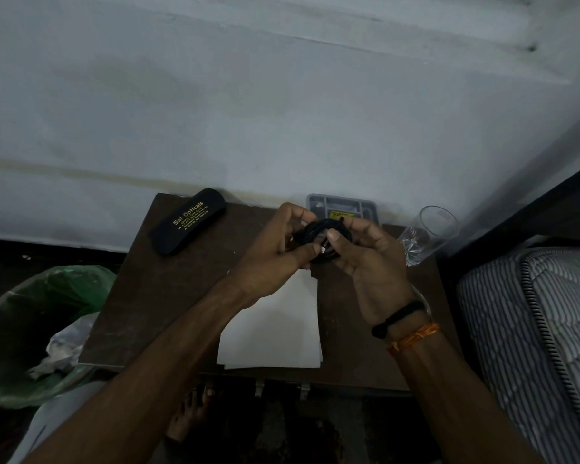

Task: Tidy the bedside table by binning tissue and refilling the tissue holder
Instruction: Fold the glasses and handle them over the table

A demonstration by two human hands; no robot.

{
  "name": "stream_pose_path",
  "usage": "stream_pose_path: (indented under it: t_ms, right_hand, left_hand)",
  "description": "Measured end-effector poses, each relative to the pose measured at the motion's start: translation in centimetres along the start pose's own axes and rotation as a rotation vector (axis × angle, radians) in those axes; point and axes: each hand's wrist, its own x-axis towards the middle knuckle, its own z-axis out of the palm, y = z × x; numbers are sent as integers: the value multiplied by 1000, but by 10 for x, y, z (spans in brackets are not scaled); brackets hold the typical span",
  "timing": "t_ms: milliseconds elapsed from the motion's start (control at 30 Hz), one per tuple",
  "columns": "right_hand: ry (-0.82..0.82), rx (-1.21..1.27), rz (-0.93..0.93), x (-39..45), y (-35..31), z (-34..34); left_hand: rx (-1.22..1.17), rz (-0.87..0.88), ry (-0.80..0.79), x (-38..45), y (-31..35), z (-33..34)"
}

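both hands, left hand (275,252) and right hand (365,259), pinch a coiled black cable (322,241) with curled fingers, above the table (154,296). below them lies a stack of white tissue (275,336), flat near the front edge: light, soft, easily crumpled, best lifted by its edges. the grey holder (342,204) sits behind, the bin (31,329) left.

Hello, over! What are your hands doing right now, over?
Left hand and right hand both gripping coiled black cable above table. White tissues lying flat, untouched. Grey tissue holder waiting behind. Nothing blocking.
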Motion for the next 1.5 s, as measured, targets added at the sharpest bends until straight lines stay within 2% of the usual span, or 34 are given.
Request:
stream_pose_path:
  t_ms: [234,467,634,734,901,1101,1268,1334,1434,1501]
  right_hand:
    - [-40,36,18,-1,-6,1]
    - [-145,-161,145,4,-7,-8]
    - [-105,-140,205,2,-9,-6]
    - [-83,-126,217,0,-10,-6]
    - [-118,-114,238,-2,-11,-2]
    - [-141,-107,268,0,-13,-1]
    - [-217,-3,232,0,-17,0]
    - [-209,-2,207,0,-17,3]
    - [-149,-130,151,-1,-11,6]
    - [-107,-250,92,0,-5,10]
  left_hand:
    - [8,-3,16,0,0,-2]
    - [55,80,97,0,-4,-6]
    - [199,148,-4,-1,-8,-4]
    - [174,165,-78,-2,-6,-6]
    - [258,196,-36,-1,-9,-8]
    - [262,203,13,-3,-11,-9]
    - [105,193,34,-2,-5,-9]
    - [181,223,59,-3,-3,-9]
    - [431,276,86,-4,-4,-13]
    - [540,215,84,-5,-7,-18]
